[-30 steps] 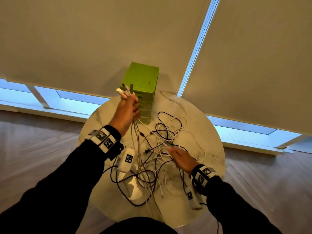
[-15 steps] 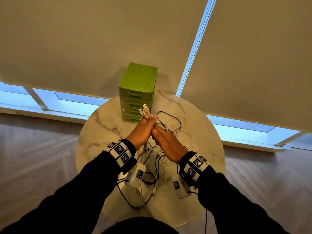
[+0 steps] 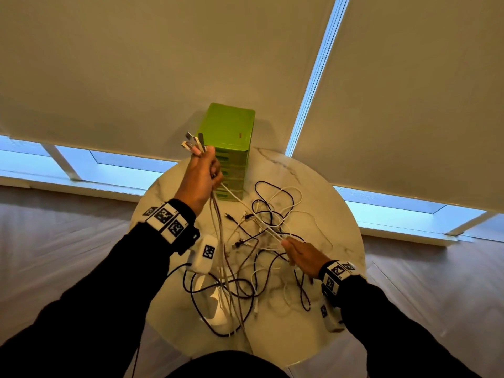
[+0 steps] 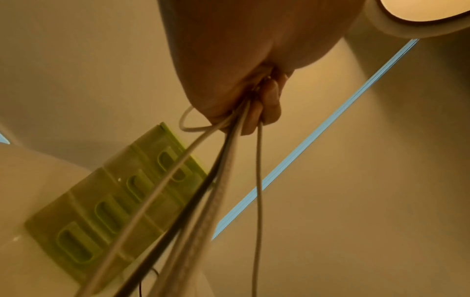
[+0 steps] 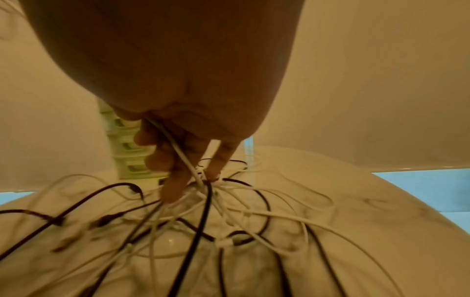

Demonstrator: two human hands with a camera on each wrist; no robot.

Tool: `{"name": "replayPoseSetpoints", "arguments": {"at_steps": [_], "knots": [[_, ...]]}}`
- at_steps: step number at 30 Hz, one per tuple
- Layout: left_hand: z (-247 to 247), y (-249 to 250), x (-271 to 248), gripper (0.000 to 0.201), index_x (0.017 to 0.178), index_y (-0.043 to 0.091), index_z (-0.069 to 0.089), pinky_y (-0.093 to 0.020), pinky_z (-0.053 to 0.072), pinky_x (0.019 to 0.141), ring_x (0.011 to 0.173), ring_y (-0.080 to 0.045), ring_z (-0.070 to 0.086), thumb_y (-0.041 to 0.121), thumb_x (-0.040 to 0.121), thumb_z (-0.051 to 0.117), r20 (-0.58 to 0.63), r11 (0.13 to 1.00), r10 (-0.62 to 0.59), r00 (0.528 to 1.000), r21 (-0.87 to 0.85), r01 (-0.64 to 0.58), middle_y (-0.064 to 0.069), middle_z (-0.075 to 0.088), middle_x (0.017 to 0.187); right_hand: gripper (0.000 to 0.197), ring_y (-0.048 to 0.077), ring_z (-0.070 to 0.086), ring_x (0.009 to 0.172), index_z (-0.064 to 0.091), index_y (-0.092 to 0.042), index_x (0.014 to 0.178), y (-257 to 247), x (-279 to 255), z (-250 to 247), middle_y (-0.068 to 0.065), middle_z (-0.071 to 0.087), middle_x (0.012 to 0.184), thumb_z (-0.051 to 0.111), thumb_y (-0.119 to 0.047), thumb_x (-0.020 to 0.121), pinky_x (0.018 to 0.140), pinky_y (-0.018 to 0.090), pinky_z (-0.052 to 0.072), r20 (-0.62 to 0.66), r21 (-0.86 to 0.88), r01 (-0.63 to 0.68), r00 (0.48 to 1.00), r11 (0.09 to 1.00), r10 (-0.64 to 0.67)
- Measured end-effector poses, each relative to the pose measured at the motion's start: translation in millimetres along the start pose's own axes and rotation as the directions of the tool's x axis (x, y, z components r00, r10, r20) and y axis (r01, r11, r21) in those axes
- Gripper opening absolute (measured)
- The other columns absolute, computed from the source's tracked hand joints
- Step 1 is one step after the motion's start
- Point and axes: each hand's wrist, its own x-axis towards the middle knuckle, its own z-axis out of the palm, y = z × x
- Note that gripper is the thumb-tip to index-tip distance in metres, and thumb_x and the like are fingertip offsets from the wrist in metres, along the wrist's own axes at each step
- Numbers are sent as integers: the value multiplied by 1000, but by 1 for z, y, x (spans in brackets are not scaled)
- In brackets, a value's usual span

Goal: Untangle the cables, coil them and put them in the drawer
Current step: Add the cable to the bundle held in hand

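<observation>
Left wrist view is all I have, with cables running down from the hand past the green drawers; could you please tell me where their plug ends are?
Observer: The plug ends stick up out of the left hand, which grips the cables high in front of the green drawer unit.
Operator: Thank you; what is the right hand doing?
Observer: The right hand is low over the table, its fingers pinching a white cable at the tangle.
</observation>
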Motion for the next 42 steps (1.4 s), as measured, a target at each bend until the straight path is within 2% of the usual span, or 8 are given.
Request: {"name": "replayPoseSetpoints", "arguments": {"at_steps": [4, 9, 15, 19, 22, 27, 33, 42], "knots": [[1, 5, -8, 20, 94, 26, 44, -24, 44, 72, 68, -10, 41, 36, 109, 36, -20, 984, 39, 999, 174, -35, 6, 37, 73, 44, 34, 65, 90, 50, -25, 89, 7, 15, -19, 10, 68, 92, 22, -56, 104, 84, 41, 48, -145, -140, -163, 979, 977, 143], [15, -30, -39, 24, 113, 35, 49, -45, 44, 107, 109, -24, 59, 52, 105, 35, 161, 882, -76, 984, 472, -9, -7, 58, 98, 37, 9, 51, 66, 48, -24, 80, -61, 25, -45, -8, 53, 72, 32, -42, 108, 69, 32, 39, -286, 116, 112, 955, 987, -74], [37, -47, -45, 43, 85, 19, 53, -24, 33, 55, 53, -6, 36, 58, 100, 45, 188, 929, -258, 948, 317, 190, 7, 40, 62, 33, 5, 58, 82, 58, -17, 104, -119, 17, -55, -4, 64, 94, 31, -36, 109, 76, 25, 44, -129, 158, 317, 946, 935, -299], [40, -51, -36, 38, 69, 17, 59, -31, 35, 59, 55, -19, 42, 41, 99, 58, 227, 932, -319, 920, 248, 262, -5, 50, 60, 27, 9, 59, 89, 57, -24, 103, -114, 8, -56, -3, 64, 100, 33, -35, 109, 84, 27, 47, -73, 161, 391, 921, 906, -384], [48, -55, -31, 19, 88, 14, 65, -33, 43, 78, 72, -16, 55, 31, 96, 65, 216, 953, -217, 952, 256, 159, 3, 61, 71, 33, 10, 61, 86, 60, -22, 101, -94, -3, -60, -7, 65, 94, 33, -40, 108, 82, 32, 48, -96, 91, 320, 945, 943, -312], [79, -58, -34, 26, 101, 16, 64, -26, 41, 74, 69, 4, 53, 41, 99, 60, 298, 896, -45, 954, 433, -93, 18, 58, 73, 25, 21, 56, 65, 48, -23, 109, -45, -32, -70, -2, 57, 69, 35, -44, 107, 66, 37, 43, -354, 49, 134, 929, 990, -108], [131, -56, -48, 23, 93, 15, 58, -16, 27, 45, 49, -5, 32, 24, 107, 43, 313, 980, -199, 929, 62, 189, 3, 40, 68, 21, 26, 58, 70, 49, -15, 99, 47, -90, -74, 10, 65, 79, 39, -32, 107, 65, 37, 45, -436, 112, -153, 880, 982, 187], [185, -87, -74, 22, 98, 22, 62, -20, 33, 55, 65, -5, 48, 31, 106, 44, 472, 960, -272, 839, 79, 267, 10, 59, 78, 34, 31, 52, 124, 54, -20, 131, 124, -167, -8, 10, 52, 137, 52, -28, 98, 105, 42, 40, -338, 47, -635, 716, 771, 610]]}}
